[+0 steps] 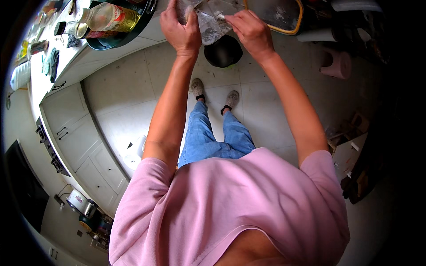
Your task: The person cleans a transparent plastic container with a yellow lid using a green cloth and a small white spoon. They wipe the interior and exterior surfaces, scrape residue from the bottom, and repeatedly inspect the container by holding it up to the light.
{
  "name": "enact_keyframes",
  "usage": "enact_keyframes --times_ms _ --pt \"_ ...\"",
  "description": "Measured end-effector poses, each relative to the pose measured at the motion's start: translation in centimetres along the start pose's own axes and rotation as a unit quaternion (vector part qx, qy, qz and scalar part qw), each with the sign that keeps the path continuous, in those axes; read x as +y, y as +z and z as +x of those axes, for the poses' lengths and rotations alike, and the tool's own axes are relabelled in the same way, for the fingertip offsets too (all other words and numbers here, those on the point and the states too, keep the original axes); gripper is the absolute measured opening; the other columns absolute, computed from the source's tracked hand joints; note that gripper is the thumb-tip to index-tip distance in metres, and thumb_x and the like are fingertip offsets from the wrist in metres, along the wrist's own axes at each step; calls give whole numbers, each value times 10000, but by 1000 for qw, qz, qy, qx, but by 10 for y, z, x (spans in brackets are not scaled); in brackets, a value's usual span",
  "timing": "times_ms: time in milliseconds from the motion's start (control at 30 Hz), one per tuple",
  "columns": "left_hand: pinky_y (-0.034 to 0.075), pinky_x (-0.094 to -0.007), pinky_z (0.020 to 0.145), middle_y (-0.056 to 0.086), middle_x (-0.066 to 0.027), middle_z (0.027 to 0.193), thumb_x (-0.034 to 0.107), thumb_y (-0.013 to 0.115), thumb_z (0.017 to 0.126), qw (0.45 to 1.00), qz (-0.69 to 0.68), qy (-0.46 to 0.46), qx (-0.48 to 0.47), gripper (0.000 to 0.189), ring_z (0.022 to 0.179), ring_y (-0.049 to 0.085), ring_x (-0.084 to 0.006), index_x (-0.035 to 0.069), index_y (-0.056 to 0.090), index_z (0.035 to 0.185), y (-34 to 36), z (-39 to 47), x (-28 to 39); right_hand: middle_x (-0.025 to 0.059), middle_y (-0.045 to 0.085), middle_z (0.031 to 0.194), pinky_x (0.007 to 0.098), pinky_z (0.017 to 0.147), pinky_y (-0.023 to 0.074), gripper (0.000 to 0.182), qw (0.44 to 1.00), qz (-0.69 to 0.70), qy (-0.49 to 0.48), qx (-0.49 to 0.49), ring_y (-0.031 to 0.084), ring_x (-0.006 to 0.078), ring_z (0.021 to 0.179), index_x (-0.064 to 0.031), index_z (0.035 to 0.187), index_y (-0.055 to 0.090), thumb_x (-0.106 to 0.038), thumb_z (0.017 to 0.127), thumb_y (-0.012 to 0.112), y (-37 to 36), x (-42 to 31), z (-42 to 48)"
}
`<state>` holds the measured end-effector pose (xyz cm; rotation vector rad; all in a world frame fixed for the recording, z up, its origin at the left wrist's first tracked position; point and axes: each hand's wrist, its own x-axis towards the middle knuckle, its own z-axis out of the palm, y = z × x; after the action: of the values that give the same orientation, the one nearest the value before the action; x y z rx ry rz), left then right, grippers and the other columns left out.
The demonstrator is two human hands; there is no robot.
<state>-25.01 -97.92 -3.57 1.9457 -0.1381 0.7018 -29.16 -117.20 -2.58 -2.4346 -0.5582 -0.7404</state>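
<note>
At the top of the view, my left hand [181,31] grips a clear plastic panel or tray [213,35] near its left side, thumb uppermost. Whitish residue marks its surface. My right hand [254,33] pinches a slim white object [220,16] over the panel's right part; whether it is a brush or another tool is too small to tell. Below the panel, a round black bin [223,55] stands on the floor. A clear, orange-edged panel [284,32] lies just beyond my right hand, with whitish smears. The far parts of both panels are cut off by the frame.
To the left, a white counter [46,84] over cabinets [71,113] carries a dark round tray [116,43] with an oil bottle [114,17] and other bottles. A pink stool [337,63] stands at right on the tiled floor [123,79].
</note>
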Motion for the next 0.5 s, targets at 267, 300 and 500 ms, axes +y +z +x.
enact_keyframes --times_ms 267,300,500 --pt "471 -365 905 619 -142 1111 235 682 854 1000 -15 2 6 479 1002 605 -279 36 620 1285 0 0 -4 39 607 831 342 676 529 292 1000 9 5 -28 624 227 785 -91 993 729 37 732 739 -8 6 -22" --pt "470 -363 906 619 -141 1110 235 681 855 1000 -10 1 5 478 1004 604 -278 37 620 1286 0 0 -4 42 602 827 339 672 524 307 1000 9 11 -22 618 224 775 -87 1002 730 49 726 739 -16 4 -29" --pt "466 -358 914 619 -141 1108 228 677 861 1000 1 5 4 476 1019 598 -274 31 614 1289 -1 -2 -9 60 607 846 343 695 539 331 998 14 53 4 624 238 819 -85 986 725 82 700 711 -44 -15 -39"
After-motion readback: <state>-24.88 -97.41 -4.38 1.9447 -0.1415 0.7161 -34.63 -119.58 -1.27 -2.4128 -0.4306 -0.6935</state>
